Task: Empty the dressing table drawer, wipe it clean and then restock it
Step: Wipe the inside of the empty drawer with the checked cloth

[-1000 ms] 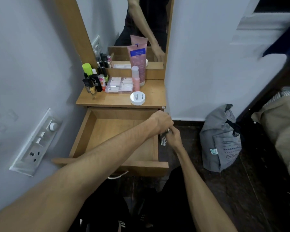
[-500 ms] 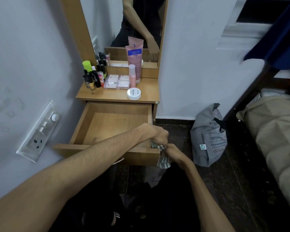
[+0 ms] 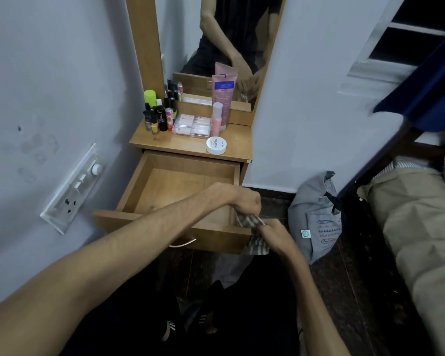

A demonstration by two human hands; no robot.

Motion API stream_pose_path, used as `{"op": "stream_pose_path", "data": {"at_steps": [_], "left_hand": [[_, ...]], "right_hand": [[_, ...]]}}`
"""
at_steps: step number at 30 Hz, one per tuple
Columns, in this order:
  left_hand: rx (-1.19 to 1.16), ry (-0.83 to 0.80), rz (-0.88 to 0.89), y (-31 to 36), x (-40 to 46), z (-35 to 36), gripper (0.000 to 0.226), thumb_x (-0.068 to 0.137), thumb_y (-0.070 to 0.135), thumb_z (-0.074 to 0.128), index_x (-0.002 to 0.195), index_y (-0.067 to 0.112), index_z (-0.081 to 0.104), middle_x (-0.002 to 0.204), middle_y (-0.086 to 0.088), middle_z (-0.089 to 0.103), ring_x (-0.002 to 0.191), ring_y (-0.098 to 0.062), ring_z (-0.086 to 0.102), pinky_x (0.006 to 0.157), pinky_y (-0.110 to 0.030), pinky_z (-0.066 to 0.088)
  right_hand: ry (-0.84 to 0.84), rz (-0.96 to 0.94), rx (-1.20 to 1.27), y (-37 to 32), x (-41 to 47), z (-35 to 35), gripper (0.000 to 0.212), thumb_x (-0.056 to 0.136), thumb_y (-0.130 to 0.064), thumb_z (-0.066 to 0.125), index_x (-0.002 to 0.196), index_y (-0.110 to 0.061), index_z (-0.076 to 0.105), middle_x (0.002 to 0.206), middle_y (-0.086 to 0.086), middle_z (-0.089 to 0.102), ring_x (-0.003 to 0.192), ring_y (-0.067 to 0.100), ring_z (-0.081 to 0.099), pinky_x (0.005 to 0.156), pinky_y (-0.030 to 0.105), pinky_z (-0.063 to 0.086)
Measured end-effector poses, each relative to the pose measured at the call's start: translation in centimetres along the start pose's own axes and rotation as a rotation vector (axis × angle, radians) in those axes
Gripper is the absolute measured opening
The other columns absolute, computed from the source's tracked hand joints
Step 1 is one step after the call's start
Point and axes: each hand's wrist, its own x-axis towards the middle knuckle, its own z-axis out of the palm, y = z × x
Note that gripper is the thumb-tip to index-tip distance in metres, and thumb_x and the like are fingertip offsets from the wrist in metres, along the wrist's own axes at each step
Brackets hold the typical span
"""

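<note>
- My left hand (image 3: 244, 201) is curled into a fist at the front right corner of the drawer (image 3: 129, 194), its fingers gripping the top of a striped cloth (image 3: 254, 237).
- My right hand (image 3: 275, 232) is just below and to the right of it, fingers closed on the same cloth, which hangs down past the drawer's front panel.
- The drawer is pulled out from under the table (image 3: 185, 145) and its wooden bottom is bare; a curved metal handle (image 3: 183, 243) shows under the front edge.
- On the table top stand a cluster of small dark bottles (image 3: 156, 119) and a lime-green capped one (image 3: 150, 97) at the left, a clear case of small packets (image 3: 192, 125) in the middle, a slim pink bottle (image 3: 216, 119) and a tall pink tube (image 3: 222, 98) beside it, and a round white jar (image 3: 216, 145) near the front edge.
- The mirror (image 3: 216, 34) behind the table reflects my arms and dark clothes.
- A switchboard (image 3: 72, 186) is on the wall to the left.
- A grey bag (image 3: 316, 217) sits on the dark floor to the right of the drawer, near a bed (image 3: 409, 227).
</note>
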Motion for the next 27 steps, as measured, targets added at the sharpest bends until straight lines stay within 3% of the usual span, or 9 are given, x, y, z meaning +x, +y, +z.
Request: {"op": "stream_pose_path", "data": {"at_steps": [3, 6, 8, 13, 17, 21, 24, 27], "left_hand": [[-0.119, -0.039, 0.066, -1.5, -2.3, -0.9, 0.032, 0.085, 0.000, 0.042, 0.088, 0.017, 0.070, 0.095, -0.004, 0.065, 0.087, -0.016, 0.056, 0.072, -0.029, 0.043], [-0.221, 0.031, 0.098, -4.2, -4.8, -0.2, 0.035, 0.081, -0.005, 0.042, 0.091, 0.014, 0.069, 0.093, -0.005, 0.063, 0.079, -0.015, 0.055, 0.067, -0.029, 0.045], [-0.301, 0.048, 0.102, -6.0, -5.9, 1.0, 0.034, 0.083, -0.008, 0.041, 0.094, 0.011, 0.068, 0.091, -0.003, 0.061, 0.078, -0.015, 0.055, 0.069, -0.032, 0.047], [-0.356, 0.153, 0.073, -10.2, -8.3, 1.8, 0.035, 0.081, -0.006, 0.042, 0.078, 0.019, 0.066, 0.080, -0.001, 0.061, 0.077, -0.017, 0.054, 0.070, -0.036, 0.045], [-0.305, 0.204, -0.002, -14.0, -11.3, 1.6, 0.032, 0.074, 0.000, 0.048, 0.070, 0.025, 0.067, 0.074, 0.004, 0.063, 0.071, -0.015, 0.057, 0.061, -0.031, 0.046], [-0.270, 0.323, -0.103, -17.9, -15.1, 2.2, 0.028, 0.060, 0.015, 0.047, 0.073, 0.024, 0.070, 0.075, 0.001, 0.069, 0.078, -0.020, 0.064, 0.065, -0.038, 0.052], [-0.295, 0.439, -0.176, -20.8, -17.5, 3.0, 0.024, 0.065, 0.008, 0.052, 0.071, 0.020, 0.071, 0.074, 0.002, 0.070, 0.076, -0.017, 0.065, 0.067, -0.034, 0.052], [-0.316, 0.610, -0.288, -22.6, -19.3, 4.1, 0.018, 0.066, 0.005, 0.056, 0.064, 0.020, 0.067, 0.070, 0.003, 0.069, 0.072, -0.015, 0.064, 0.067, -0.035, 0.054]], "right_hand": [[0.014, -0.094, -0.144, -2.7, -1.0, -1.5, 0.028, 0.081, -0.045, 0.046, 0.060, -0.035, 0.060, 0.056, -0.010, 0.061, 0.061, 0.009, 0.054, 0.058, 0.033, 0.039], [0.001, -0.158, -0.225, -5.2, -1.8, -1.6, 0.032, 0.089, -0.035, 0.053, 0.059, -0.035, 0.062, 0.059, -0.004, 0.063, 0.063, 0.014, 0.059, 0.059, 0.033, 0.041], [-0.010, -0.173, -0.263, -6.9, -2.2, -1.0, 0.026, 0.088, -0.035, 0.057, 0.065, -0.031, 0.066, 0.066, -0.001, 0.068, 0.066, 0.017, 0.063, 0.059, 0.031, 0.044], [0.001, -0.251, -0.315, -10.3, -2.7, 3.5, 0.020, 0.084, -0.041, 0.062, 0.085, -0.024, 0.072, 0.068, -0.006, 0.067, 0.063, 0.008, 0.062, 0.051, 0.022, 0.040], [-0.070, -0.264, -0.238, -13.0, -2.0, 7.4, 0.013, 0.086, -0.039, 0.064, 0.091, -0.029, 0.070, 0.068, -0.007, 0.068, 0.061, 0.006, 0.064, 0.049, 0.020, 0.045], [-0.165, -0.259, -0.174, -16.7, -1.1, 11.5, 0.016, 0.079, -0.035, 0.063, 0.088, -0.026, 0.073, 0.062, -0.007, 0.070, 0.053, 0.003, 0.065, 0.044, 0.019, 0.044], [-0.208, -0.290, -0.176, -19.3, -0.8, 14.6, 0.016, 0.077, -0.036, 0.061, 0.084, -0.025, 0.070, 0.055, -0.012, 0.068, 0.051, 0.001, 0.064, 0.042, 0.018, 0.040], [-0.227, -0.339, -0.202, -21.2, -0.7, 17.3, 0.013, 0.082, -0.033, 0.064, 0.087, -0.021, 0.066, 0.072, -0.002, 0.073, 0.068, 0.016, 0.069, 0.052, 0.026, 0.047]]}}
